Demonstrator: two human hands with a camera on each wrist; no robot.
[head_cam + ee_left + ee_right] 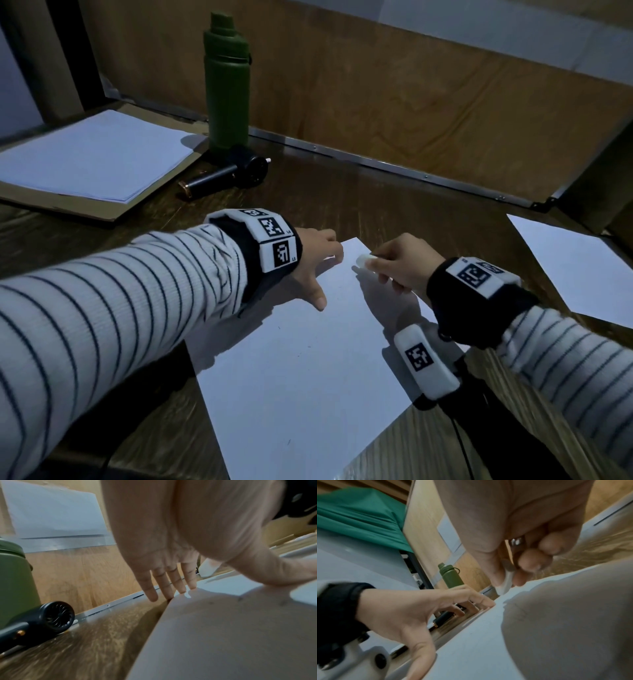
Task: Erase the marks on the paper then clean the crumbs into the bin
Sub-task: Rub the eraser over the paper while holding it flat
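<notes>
Head view is showing a sheet of paper (301, 370) lying on the desk (394, 205), turned at an angle, with its far corner pointing toward the back edge. The left hand (317, 260) is pressing down on that sheet near its far corner, fingers (171, 586) straight and spread, thumb stretched out over the paper toward the person. The right hand (404, 263) is pinching a white eraser (363, 260) between thumb and fingertips, and the eraser's tip is touching the paper just beside the far corner; in the right wrist view the other fingers are curling into the palm and a ring (518, 541) is showing on one. A few faint dark specks are lying on the sheet. A green bottle (226, 85) is standing upright near the back edge, with a small black fan (236, 173) lying on its side just in front of it. A stack of paper (89, 154) on brown card is sitting at the far left corner, and another sheet (579, 270) is lying at the right edge.
</notes>
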